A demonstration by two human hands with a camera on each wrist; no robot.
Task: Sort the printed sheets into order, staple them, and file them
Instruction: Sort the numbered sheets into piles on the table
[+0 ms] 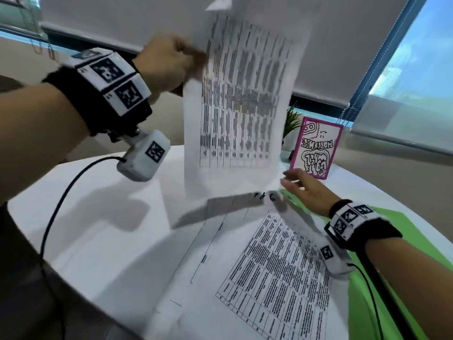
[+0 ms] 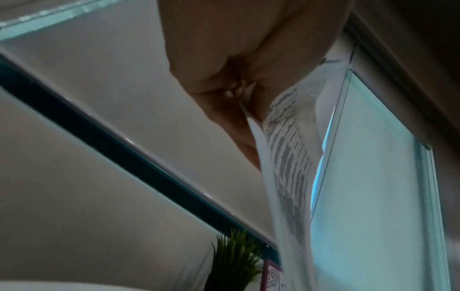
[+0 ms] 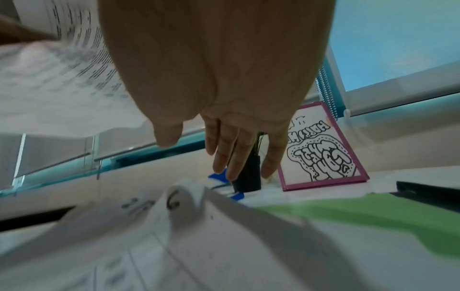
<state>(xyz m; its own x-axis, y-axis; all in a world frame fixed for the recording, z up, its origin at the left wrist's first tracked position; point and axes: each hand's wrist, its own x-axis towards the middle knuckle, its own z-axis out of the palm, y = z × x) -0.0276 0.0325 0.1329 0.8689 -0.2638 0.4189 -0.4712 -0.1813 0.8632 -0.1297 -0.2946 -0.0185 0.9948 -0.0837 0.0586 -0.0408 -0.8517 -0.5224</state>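
Printed sheets (image 1: 257, 273) lie fanned on the white table (image 1: 103, 241) over a green folder (image 1: 382, 261), one curled corner marked 6. Above them the right hand (image 1: 306, 190) hovers with fingers straight, holding nothing, while the left hand (image 1: 169, 62) pinches a raised sheet (image 1: 242, 106) by its edge. That hanging sheet screens part of the plant (image 1: 293, 119) and stands beside the pink-framed card (image 1: 317, 148) before the window blind (image 1: 343, 45).

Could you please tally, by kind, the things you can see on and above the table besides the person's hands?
Printed sheets held up in the left hand's grip: 1
Printed sheets lying on the table: at least 2
Pink-framed pictures: 1
Green folders: 1
Potted plants: 1
Total: at least 6
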